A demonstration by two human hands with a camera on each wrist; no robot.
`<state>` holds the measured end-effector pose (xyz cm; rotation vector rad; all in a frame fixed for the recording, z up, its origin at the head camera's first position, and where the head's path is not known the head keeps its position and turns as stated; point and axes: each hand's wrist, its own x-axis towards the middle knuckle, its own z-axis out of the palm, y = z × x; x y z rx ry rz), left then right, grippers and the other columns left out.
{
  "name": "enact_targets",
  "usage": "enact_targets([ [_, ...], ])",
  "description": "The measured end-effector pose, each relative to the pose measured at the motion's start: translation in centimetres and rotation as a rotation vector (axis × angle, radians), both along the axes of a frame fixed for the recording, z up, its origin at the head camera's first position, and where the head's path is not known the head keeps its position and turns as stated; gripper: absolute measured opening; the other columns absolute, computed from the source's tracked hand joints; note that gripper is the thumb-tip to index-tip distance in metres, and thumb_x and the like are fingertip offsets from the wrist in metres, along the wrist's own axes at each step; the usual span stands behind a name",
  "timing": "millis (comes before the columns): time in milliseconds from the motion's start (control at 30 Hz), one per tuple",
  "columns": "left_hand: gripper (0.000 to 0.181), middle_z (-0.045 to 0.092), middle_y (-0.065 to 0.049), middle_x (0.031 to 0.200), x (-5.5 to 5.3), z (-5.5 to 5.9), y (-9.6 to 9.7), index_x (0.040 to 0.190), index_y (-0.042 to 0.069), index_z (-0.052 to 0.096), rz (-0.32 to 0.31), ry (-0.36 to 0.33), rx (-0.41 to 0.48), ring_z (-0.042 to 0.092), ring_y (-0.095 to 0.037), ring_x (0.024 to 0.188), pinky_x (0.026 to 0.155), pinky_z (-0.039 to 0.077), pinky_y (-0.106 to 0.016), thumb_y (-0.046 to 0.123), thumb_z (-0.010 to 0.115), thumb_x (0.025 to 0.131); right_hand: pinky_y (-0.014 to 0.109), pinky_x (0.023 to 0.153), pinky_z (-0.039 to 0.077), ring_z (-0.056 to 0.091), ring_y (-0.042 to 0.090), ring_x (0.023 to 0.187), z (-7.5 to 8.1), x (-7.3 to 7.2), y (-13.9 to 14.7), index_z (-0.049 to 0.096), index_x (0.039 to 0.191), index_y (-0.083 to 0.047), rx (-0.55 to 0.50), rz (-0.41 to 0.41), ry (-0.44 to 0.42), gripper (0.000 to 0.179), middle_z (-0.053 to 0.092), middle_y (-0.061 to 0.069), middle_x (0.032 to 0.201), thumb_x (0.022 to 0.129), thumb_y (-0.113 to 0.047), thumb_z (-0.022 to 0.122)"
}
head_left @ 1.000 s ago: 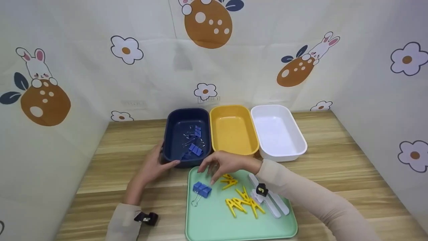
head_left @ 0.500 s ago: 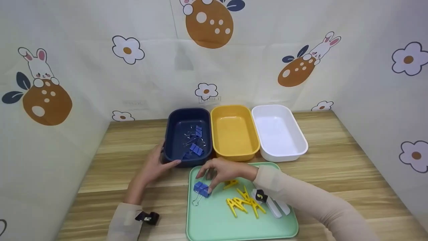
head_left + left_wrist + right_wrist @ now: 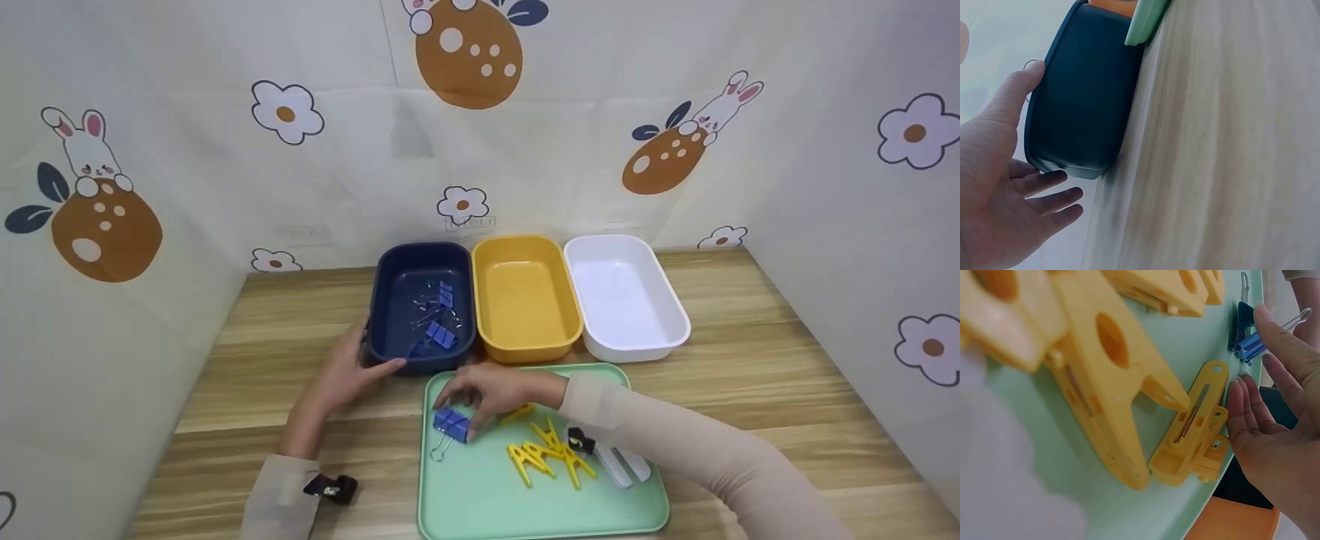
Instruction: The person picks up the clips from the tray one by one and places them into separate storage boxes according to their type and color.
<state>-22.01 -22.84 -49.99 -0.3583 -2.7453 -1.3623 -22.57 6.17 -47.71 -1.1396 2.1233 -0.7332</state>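
My left hand (image 3: 346, 375) holds the near left corner of a navy bin (image 3: 1086, 90), thumb on its rim and fingers along its side. Several blue binder clips (image 3: 441, 334) lie inside that bin. Over the far left of a green tray (image 3: 480, 510), my right hand (image 3: 491, 390) has its thumb and index finger at either side of a blue binder clip (image 3: 451, 424). This clip's wire handle points toward the near edge. Several yellow clothespins (image 3: 551, 450) lie right of it, one partly hidden under the right hand (image 3: 1280, 399).
A yellow bin (image 3: 529, 307) and a white bin (image 3: 626, 300) stand in a row beside the navy one. White clips (image 3: 616, 469) lie at the tray's right, partly covered by the right sleeve. A patterned cloth (image 3: 345, 172) encloses the wooden table (image 3: 360, 517).
My right hand has come down and left from above the tray to the blue binder clip. The left hand stays at the navy bin.
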Motion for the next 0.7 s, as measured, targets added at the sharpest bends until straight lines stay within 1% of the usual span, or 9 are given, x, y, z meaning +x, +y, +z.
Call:
enact_targets([
  [100,0.102,0.045,-0.026,0.161,0.0,0.0,0.0,0.165,0.002,0.03,-0.005,0.006,0.003,0.042,-0.044,0.149,0.125,0.028,-0.062,0.033,0.088,0.088,0.019,0.092,0.05,0.055,0.01,0.104,-0.1,0.0,-0.1,0.071,0.138,-0.017,0.018,0.016,0.011,0.055,0.065,0.003,0.126,0.086,-0.016,0.09],
  [267,0.101,0.048,-0.027,0.159,0.0,0.1,0.0,0.165,0.003,0.032,-0.012,0.019,0.012,0.045,-0.044,0.147,0.125,0.03,-0.061,0.031,0.089,0.087,0.022,0.094,0.051,0.055,0.01,0.104,0.1,0.0,-0.1,0.071,0.137,-0.017,0.028,0.01,-0.002,0.052,0.065,0.0,0.124,0.088,-0.017,0.088],
  [300,0.101,0.048,-0.027,0.159,0.0,0.1,0.0,0.165,0.003,0.031,-0.013,0.018,0.014,0.045,-0.043,0.147,0.125,0.03,-0.061,0.03,0.089,0.087,0.023,0.092,0.051,0.055,0.011,0.103,-0.2,-0.2,0.1,0.071,0.137,-0.017,0.019,0.015,0.006,0.051,0.065,0.0,0.123,0.089,-0.019,0.088],
  [400,0.101,0.047,-0.028,0.158,0.0,0.0,0.0,0.164,0.0,0.031,-0.008,0.018,0.008,0.045,-0.044,0.146,0.124,0.032,-0.061,0.03,0.089,0.087,0.023,0.093,0.053,0.058,0.009,0.103,-0.1,-0.2,0.2,0.071,0.135,-0.015,-0.008,0.034,0.013,0.052,0.067,0.0,0.12,0.087,-0.02,0.089],
  [500,0.1,0.046,-0.029,0.159,0.0,0.0,-0.1,0.164,-0.002,0.031,-0.004,0.013,0.008,0.045,-0.045,0.146,0.124,0.032,-0.061,0.03,0.088,0.088,0.023,0.093,0.054,0.06,0.009,0.103,-0.1,-0.3,0.3,0.07,0.135,-0.012,-0.034,0.057,0.039,0.053,0.069,0.002,0.12,0.087,-0.02,0.09],
  [533,0.1,0.045,-0.029,0.159,0.1,0.0,-0.1,0.163,-0.003,0.031,-0.006,0.013,0.006,0.044,-0.046,0.147,0.124,0.032,-0.061,0.03,0.088,0.089,0.023,0.094,0.054,0.06,0.009,0.103,0.4,-0.1,0.3,0.07,0.135,-0.011,-0.038,0.051,0.024,0.053,0.069,0.003,0.119,0.086,-0.017,0.09],
  [633,0.1,0.042,-0.028,0.162,0.1,0.0,-0.2,0.164,-0.002,0.03,-0.008,0.006,0.003,0.041,-0.046,0.149,0.125,0.03,-0.061,0.032,0.087,0.089,0.022,0.095,0.054,0.061,0.012,0.104,0.6,-0.1,0.4,0.069,0.137,-0.011,-0.033,0.028,0.024,0.054,0.068,0.004,0.12,0.087,-0.017,0.089],
  [700,0.101,0.04,-0.028,0.163,0.1,0.0,-0.2,0.164,-0.002,0.029,-0.011,0.003,0.001,0.04,-0.046,0.15,0.126,0.029,-0.061,0.033,0.087,0.09,0.023,0.097,0.054,0.062,0.016,0.106,0.8,0.0,0.6,0.068,0.137,-0.011,-0.036,-0.001,0.007,0.054,0.068,0.005,0.12,0.087,-0.016,0.089],
])
